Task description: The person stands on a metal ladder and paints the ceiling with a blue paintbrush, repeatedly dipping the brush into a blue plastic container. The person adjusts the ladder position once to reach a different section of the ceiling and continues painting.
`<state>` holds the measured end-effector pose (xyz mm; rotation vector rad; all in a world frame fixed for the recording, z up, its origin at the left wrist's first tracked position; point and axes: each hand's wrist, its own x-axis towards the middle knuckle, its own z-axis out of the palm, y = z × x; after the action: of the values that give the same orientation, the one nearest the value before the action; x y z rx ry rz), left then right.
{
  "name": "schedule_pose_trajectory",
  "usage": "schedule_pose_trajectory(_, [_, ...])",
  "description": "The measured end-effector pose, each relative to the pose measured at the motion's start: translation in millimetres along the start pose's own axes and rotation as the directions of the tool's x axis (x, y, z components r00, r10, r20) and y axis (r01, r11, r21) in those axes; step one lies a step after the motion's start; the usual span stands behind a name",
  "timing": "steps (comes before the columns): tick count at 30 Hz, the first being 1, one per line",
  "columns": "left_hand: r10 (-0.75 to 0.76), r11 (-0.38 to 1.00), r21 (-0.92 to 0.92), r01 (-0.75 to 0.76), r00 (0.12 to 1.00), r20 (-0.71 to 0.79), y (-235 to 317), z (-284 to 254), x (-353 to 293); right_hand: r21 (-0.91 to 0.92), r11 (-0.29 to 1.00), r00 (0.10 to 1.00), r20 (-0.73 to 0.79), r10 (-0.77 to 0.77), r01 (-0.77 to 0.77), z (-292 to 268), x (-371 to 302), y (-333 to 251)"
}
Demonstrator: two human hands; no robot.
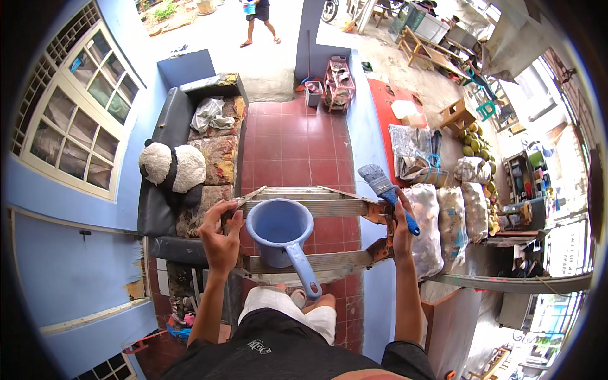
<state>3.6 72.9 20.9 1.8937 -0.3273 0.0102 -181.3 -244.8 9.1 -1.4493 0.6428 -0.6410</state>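
Note:
My left hand (220,237) is at the left side of an aluminium folding ladder (307,259), fingers curled on its edge by the top. In my right hand (403,221) is a paintbrush (382,183) with a blue handle and wide bristles caked with bluish paint, angled up to the left. This hand is beside the ladder's right side, near its rusty orange hinge (379,214). A light-blue plastic dipper (279,229) stands on top of the ladder between my hands, its handle pointing toward me. What is inside it is hard to make out.
A worn black sofa (166,120) with a panda plush toy (180,166) is at left. A low blue wall (368,152) runs along the right. Beyond it are filled sacks (424,228) and a red table (386,111). A pink rack (339,85) stands ahead; a person (258,16) walks outside.

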Motion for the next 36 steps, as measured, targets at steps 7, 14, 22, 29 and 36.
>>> schedule_pose_trajectory(7, [0.011,0.999,-0.036,-0.007,0.996,0.093,-4.7,-5.0,12.3,-0.026,0.998,0.998,-0.008,-0.056,0.056,0.4,14.3,12.0])
schedule_pose_trajectory(14, [0.361,0.929,0.093,-0.359,0.933,-0.007,-9.0,5.2,-8.7,0.012,0.999,0.999,0.003,-0.047,0.047,-11.1,16.3,23.4])
schedule_pose_trajectory(22, [0.493,0.866,0.208,-0.455,0.848,-0.195,-9.8,19.1,-19.5,0.069,0.984,0.975,-0.167,-0.15,0.164,-16.0,26.6,23.1])
schedule_pose_trajectory(29, [0.538,0.842,0.164,-0.514,0.819,-0.2,-9.4,17.4,-20.9,-0.129,0.923,0.867,-0.317,-0.385,0.363,-38.6,23.8,24.7])
schedule_pose_trajectory(36, [0.711,0.674,0.364,-0.643,0.698,-0.083,-19.9,23.7,-36.7,-0.48,0.318,0.574,0.627,-0.527,0.817,43.5,45.9,-111.7])
